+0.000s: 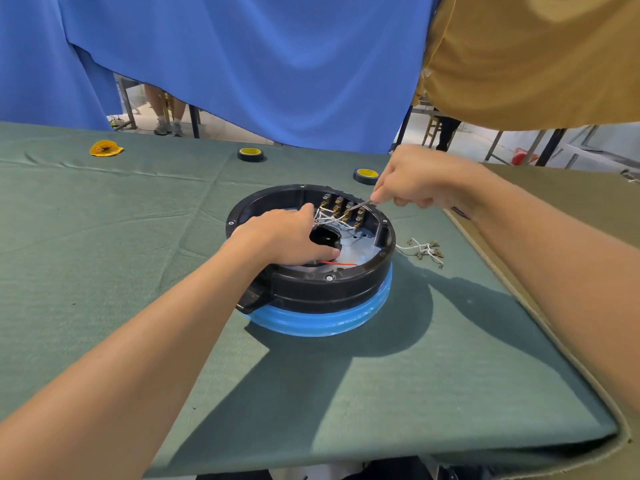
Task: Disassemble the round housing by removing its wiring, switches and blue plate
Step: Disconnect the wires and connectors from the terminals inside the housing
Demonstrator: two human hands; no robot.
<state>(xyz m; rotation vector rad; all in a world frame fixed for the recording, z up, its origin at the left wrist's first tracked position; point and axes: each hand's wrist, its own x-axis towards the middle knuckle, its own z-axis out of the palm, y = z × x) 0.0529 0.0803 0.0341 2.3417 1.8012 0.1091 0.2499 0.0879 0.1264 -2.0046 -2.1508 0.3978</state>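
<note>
The round housing [329,278] sits open side up on its blue base ring [329,320], about mid-bench and somewhat toward the far edge of the green-clothed bench [104,271]. The switches [343,207] stand in a row against the housing's far inner wall, and the row runs roughly parallel to the bench's far edge. White wires [330,220] fan from them toward the centre hub [323,237], and a red wire [337,263] lies on the floor by the near wall. The left hand [287,233] comes in over the left rim and grips the hub, thumb curled against its near side and forefinger reaching to the wire ends. Judged: it is steadying the unit. The right hand [419,181] hovers beyond the far-right rim, fingers closed in a pinch on a thin metal tool [360,205]. The tool's long axis slants down and left, crossing the rim toward the right-hand switches. Its tip appears to meet a terminal, though contact cannot be confirmed at this size. The right hand is the nearer to the switch row, so the work lies down-left of it along the tool's line. A detached wire bundle [424,249] lies on the cloth just right of the housing. Two tape rolls [250,154] [366,175] sit toward the far edge.
</note>
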